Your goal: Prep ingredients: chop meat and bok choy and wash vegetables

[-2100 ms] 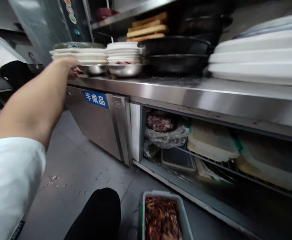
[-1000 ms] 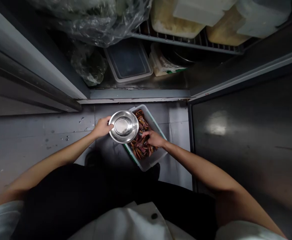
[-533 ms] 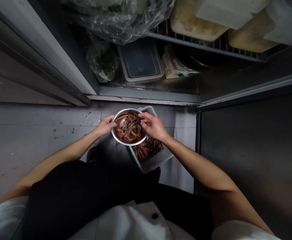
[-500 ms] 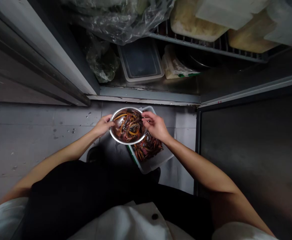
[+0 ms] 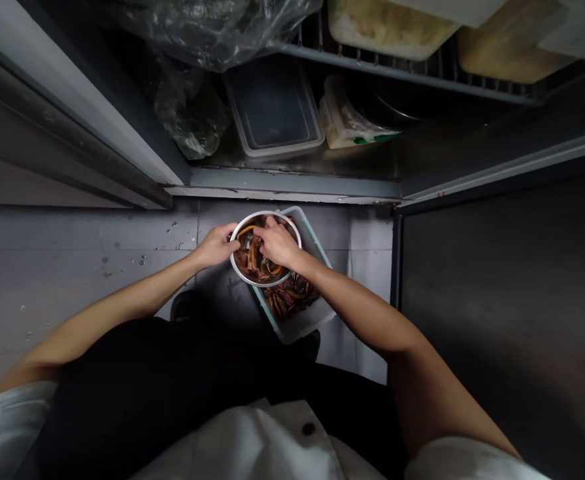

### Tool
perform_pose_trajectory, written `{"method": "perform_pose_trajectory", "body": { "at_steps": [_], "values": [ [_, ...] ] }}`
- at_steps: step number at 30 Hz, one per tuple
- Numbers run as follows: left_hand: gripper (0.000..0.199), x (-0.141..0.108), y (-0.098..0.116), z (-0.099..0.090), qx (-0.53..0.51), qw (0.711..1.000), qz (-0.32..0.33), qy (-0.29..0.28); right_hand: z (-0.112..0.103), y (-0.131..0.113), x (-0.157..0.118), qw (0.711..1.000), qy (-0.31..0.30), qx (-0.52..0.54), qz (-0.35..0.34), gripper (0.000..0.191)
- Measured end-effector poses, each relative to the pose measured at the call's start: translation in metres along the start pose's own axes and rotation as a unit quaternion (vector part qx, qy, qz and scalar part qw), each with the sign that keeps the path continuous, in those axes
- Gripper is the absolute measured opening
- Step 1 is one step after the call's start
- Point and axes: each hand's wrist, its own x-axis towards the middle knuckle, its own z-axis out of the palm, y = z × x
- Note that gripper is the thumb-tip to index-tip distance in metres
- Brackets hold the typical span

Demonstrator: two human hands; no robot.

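My left hand (image 5: 219,245) grips the left rim of a round metal bowl (image 5: 233,265), thumb over the edge. Inside the bowl lie wet, dark and yellow-orange strips (image 5: 255,257) that look like sliced eel. My right hand (image 5: 276,241) is down in the bowl, its fingers curled on the strips; some fingertips are hidden. Below the bowl and partly covered by it stands a clear plastic tub (image 5: 317,320), tilted in view. More of the dark, reddish strips (image 5: 292,297) lie in the tub.
Ahead is an open fridge cabinet with a raised sill (image 5: 292,183). On its floor are a lidded plastic box (image 5: 275,110) and a plastic bag (image 5: 192,117). A wire shelf (image 5: 412,73) holds tubs. A door (image 5: 502,300) stands right. Water drops spot the tiles (image 5: 82,287).
My right hand has left the bowl's right rim and reached leftward into the strips. The bowl, with my left hand on it, has shifted slightly right.
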Motion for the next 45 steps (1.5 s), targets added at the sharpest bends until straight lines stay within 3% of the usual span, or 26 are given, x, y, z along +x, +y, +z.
{"method": "perform_pose_trajectory", "body": {
  "at_steps": [5, 9, 13, 15, 18, 21, 23, 25, 28, 31, 34, 37, 39, 42, 44, 45],
  "values": [
    [0.034, 0.001, -0.010, 0.007, -0.035, 0.999, -0.015, -0.019, 0.001, 0.030, 0.000, 0.988, 0.020, 0.155, -0.007, 0.019],
    [0.035, 0.002, -0.018, 0.005, -0.078, 0.997, -0.026, -0.005, -0.029, 0.041, -0.030, 0.943, 0.047, 0.330, 0.000, 0.008],
    [0.034, 0.010, -0.025, -0.009, -0.082, 0.994, -0.045, 0.063, -0.051, 0.053, -0.068, 0.913, 0.021, 0.408, 0.012, 0.011],
    [0.033, 0.013, -0.026, -0.019, -0.073, 0.991, -0.048, 0.105, -0.049, 0.062, -0.082, 0.916, -0.045, 0.398, 0.012, 0.020],
    [0.034, 0.017, -0.023, -0.031, -0.069, 0.987, -0.043, 0.139, -0.035, 0.066, -0.090, 0.951, -0.134, 0.278, 0.024, 0.028],
    [0.036, 0.018, -0.016, -0.029, -0.066, 0.987, -0.030, 0.144, -0.023, 0.047, -0.080, 0.991, -0.060, 0.107, 0.057, 0.015],
    [0.035, 0.017, -0.010, -0.019, -0.062, 0.988, -0.021, 0.140, -0.020, 0.026, -0.066, 0.996, 0.010, 0.047, 0.080, 0.025],
    [0.035, 0.015, -0.005, -0.006, -0.064, 0.989, -0.021, 0.129, -0.018, 0.007, -0.047, 0.992, 0.031, 0.030, 0.117, 0.038],
    [0.034, 0.009, -0.002, 0.016, -0.082, 0.989, -0.043, 0.118, -0.013, -0.005, -0.018, 0.984, -0.003, 0.036, 0.174, 0.049],
    [0.031, 0.003, -0.004, 0.029, -0.145, 0.979, -0.085, 0.114, -0.010, 0.002, -0.002, 0.983, -0.011, 0.056, 0.175, 0.031],
    [0.028, -0.001, -0.007, 0.029, -0.220, 0.962, -0.114, 0.113, -0.018, 0.018, -0.005, 0.979, 0.051, 0.140, 0.140, 0.016],
    [0.026, 0.000, -0.012, 0.018, -0.250, 0.951, -0.119, 0.139, -0.036, 0.035, -0.028, 0.944, 0.083, 0.310, 0.073, 0.009],
    [0.028, 0.002, -0.015, 0.007, -0.259, 0.945, -0.116, 0.164, -0.044, 0.048, -0.047, 0.911, 0.049, 0.410, 0.021, 0.015],
    [0.035, 0.004, -0.016, -0.011, -0.263, 0.937, -0.097, 0.209, -0.036, 0.071, -0.072, 0.886, -0.074, 0.457, -0.022, 0.029],
    [0.038, 0.003, -0.013, -0.023, -0.271, 0.930, -0.084, 0.233, -0.018, 0.084, -0.081, 0.911, -0.133, 0.390, -0.009, 0.026],
    [0.037, 0.001, -0.011, -0.028, -0.281, 0.926, -0.086, 0.236, -0.008, 0.088, -0.082, 0.933, -0.134, 0.333, 0.009, 0.022]
  ]
}}
